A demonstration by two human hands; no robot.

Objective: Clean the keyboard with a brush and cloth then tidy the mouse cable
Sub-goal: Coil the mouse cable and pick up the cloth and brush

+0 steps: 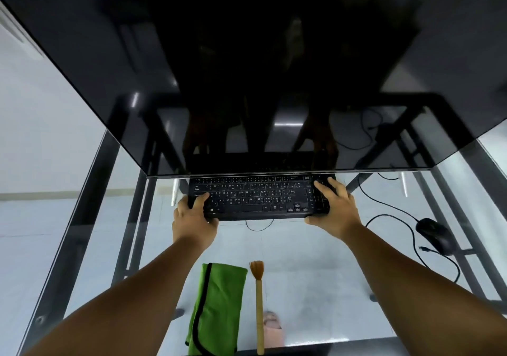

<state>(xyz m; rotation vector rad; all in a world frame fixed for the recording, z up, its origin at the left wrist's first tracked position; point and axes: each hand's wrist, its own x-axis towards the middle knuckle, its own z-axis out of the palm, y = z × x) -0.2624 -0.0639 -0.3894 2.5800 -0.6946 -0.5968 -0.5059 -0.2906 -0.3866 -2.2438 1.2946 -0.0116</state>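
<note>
I see the keyboard (258,196) at the far edge of the glass desk (315,281), under the monitor (247,67). My left hand (193,217) and right hand (333,205) grip its two ends. Cloth (216,306) and brush (258,303) lie at the near edge, the mouse (436,235) near the right edge.

The only readable marks are on the keyboard (259,196), just below the centre of the frame. Its black keycaps carry small white legends: in the upper letter row Q, W, E, R and T can be made out toward the left, and in the bottom letter row Z, X, C, V, B, N and M. Smaller second characters beside these letters are too blurred to read. The remaining keys' labels cannot be read either.
</note>
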